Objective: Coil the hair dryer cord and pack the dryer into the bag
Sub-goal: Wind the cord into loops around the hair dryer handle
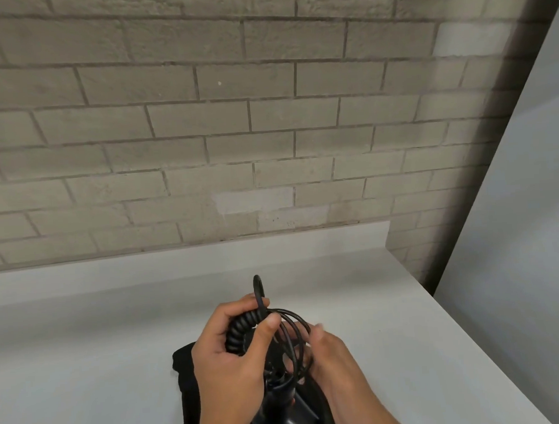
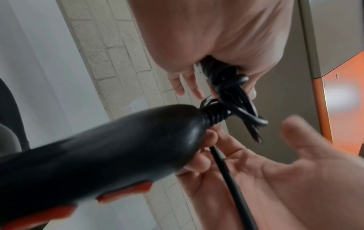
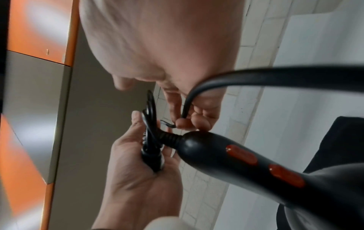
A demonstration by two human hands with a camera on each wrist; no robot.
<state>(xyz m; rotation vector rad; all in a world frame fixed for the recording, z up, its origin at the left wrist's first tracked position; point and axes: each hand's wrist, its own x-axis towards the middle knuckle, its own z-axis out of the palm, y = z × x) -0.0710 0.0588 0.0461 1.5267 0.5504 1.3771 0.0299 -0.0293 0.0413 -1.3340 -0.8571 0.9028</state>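
Observation:
My left hand (image 1: 229,348) grips the black cord's spiral section (image 1: 240,333) together with several gathered loops (image 1: 293,333), thumb pressed over them. My right hand (image 1: 332,353) sits just right of the loops and pinches a strand of cord (image 3: 184,115) between its fingertips. The black hair dryer (image 1: 290,419) hangs between and below both hands; its handle (image 3: 246,160) has orange-red switches, and the ribbed strain relief (image 2: 214,116) meets the bundle. A black bag (image 1: 184,366) lies on the counter under my left hand, mostly hidden.
The white counter (image 1: 101,347) runs to a grey brick wall (image 1: 236,133) behind. A pale panel (image 1: 513,233) closes off the right side past the counter's edge. An orange and grey cabinet (image 3: 35,77) shows in the wrist views.

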